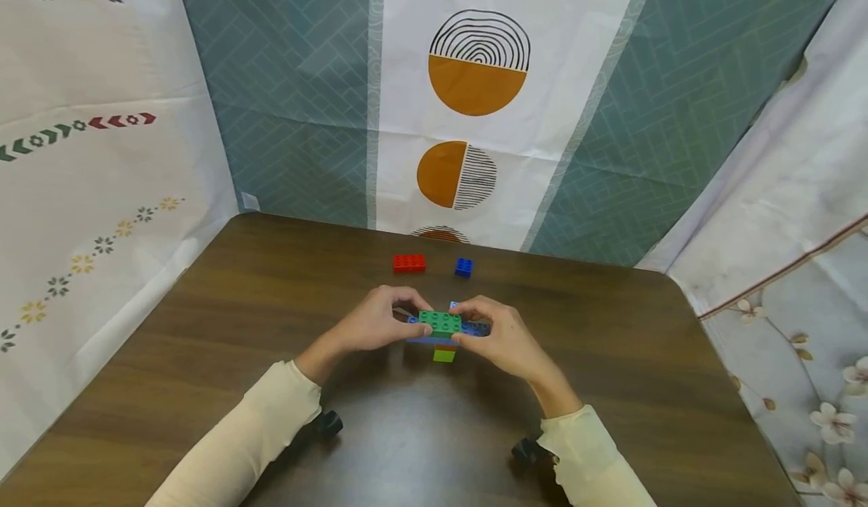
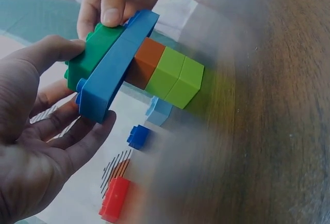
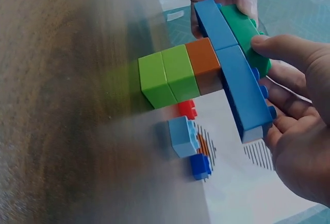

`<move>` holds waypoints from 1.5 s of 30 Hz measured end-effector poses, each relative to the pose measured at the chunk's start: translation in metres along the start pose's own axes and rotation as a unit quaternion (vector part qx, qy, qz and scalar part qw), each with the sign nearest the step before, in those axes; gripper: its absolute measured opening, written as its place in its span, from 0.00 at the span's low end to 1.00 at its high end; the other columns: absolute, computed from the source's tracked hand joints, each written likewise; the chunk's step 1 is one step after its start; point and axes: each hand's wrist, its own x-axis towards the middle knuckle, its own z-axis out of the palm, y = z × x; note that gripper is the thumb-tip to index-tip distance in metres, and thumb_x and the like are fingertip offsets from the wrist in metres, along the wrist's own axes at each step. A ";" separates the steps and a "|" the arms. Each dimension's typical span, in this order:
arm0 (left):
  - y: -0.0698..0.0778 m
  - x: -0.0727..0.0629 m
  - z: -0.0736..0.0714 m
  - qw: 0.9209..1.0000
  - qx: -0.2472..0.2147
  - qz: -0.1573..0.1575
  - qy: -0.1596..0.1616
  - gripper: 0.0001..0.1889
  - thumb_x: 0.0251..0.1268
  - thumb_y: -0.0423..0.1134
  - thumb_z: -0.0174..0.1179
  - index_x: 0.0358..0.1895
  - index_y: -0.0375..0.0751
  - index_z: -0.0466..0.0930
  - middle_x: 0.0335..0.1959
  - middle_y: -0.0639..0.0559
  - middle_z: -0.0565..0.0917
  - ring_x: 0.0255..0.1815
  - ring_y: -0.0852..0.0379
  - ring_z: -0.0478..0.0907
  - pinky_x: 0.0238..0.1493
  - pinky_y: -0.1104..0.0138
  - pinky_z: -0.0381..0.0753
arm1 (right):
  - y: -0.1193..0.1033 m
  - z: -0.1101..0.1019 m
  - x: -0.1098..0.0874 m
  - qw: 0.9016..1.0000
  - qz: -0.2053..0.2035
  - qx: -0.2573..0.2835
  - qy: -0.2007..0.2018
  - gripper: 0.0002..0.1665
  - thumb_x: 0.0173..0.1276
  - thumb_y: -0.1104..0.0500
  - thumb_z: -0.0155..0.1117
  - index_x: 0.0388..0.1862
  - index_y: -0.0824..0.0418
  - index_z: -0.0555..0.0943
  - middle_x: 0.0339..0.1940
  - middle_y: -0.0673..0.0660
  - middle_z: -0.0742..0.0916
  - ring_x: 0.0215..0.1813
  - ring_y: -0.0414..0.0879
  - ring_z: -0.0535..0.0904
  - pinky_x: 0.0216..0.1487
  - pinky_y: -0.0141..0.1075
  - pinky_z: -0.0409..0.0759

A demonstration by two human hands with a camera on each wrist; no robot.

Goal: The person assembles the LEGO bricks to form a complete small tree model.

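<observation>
A green brick (image 1: pixel 439 322) lies along the top of two blue bricks (image 2: pixel 111 74) (image 3: pixel 245 87) set end to end, bridging their joint. Beneath them comes an orange-brown brick (image 3: pixel 203 58), then two stacked lime bricks (image 3: pixel 165 77) on the table, so the build forms an upright T. My left hand (image 1: pixel 380 320) pinches the green brick's left end, its other fingers under the left blue brick. From the right, my right hand (image 1: pixel 505 337) pinches the other end between thumb and fingers. Whether the green brick sits fully down I cannot tell.
Behind the build lie a red brick (image 1: pixel 409 264) and a small dark blue brick (image 1: pixel 464 267). Closer to it stands a light blue brick (image 3: pixel 180 136). The brown wooden table (image 1: pixel 271 281) ends at hanging patterned cloths (image 1: pixel 298 100) at the back and sides.
</observation>
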 end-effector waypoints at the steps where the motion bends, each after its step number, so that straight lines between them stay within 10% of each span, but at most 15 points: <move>1: 0.000 0.000 -0.001 1.000 0.002 -0.002 0.000 0.10 0.63 0.41 0.72 0.47 0.49 0.88 0.44 0.54 0.88 0.46 0.55 0.83 0.51 0.65 0.87 | 0.000 -0.001 0.000 1.000 -0.006 0.002 -0.005 0.22 0.65 0.58 0.76 0.58 0.52 0.84 0.55 0.51 0.87 0.55 0.48 0.85 0.61 0.49 0.84; 12: -0.001 -0.001 -0.006 1.000 0.012 -0.009 -0.018 0.12 0.64 0.43 0.72 0.49 0.49 0.87 0.46 0.53 0.87 0.47 0.54 0.82 0.52 0.64 0.88 | 0.016 -0.027 0.008 0.999 -0.008 0.032 -0.002 0.21 0.70 0.58 0.71 0.61 0.54 0.83 0.59 0.58 0.87 0.61 0.58 0.81 0.68 0.66 0.74; 28: -0.001 -0.003 -0.014 0.999 0.021 -0.006 -0.048 0.11 0.64 0.42 0.71 0.48 0.48 0.87 0.46 0.53 0.87 0.48 0.53 0.82 0.53 0.64 0.88 | 0.061 -0.033 0.053 0.999 0.025 0.016 -0.037 0.25 0.69 0.59 0.72 0.62 0.66 0.81 0.59 0.67 0.86 0.59 0.58 0.83 0.64 0.57 0.80; 45: -0.001 -0.006 -0.024 0.996 0.020 -0.003 -0.084 0.10 0.64 0.42 0.70 0.47 0.49 0.86 0.46 0.53 0.88 0.46 0.55 0.85 0.52 0.67 0.87 | 0.086 -0.014 0.058 0.993 0.073 -0.014 -0.088 0.20 0.67 0.60 0.73 0.58 0.59 0.85 0.53 0.58 0.88 0.54 0.51 0.81 0.64 0.49 0.81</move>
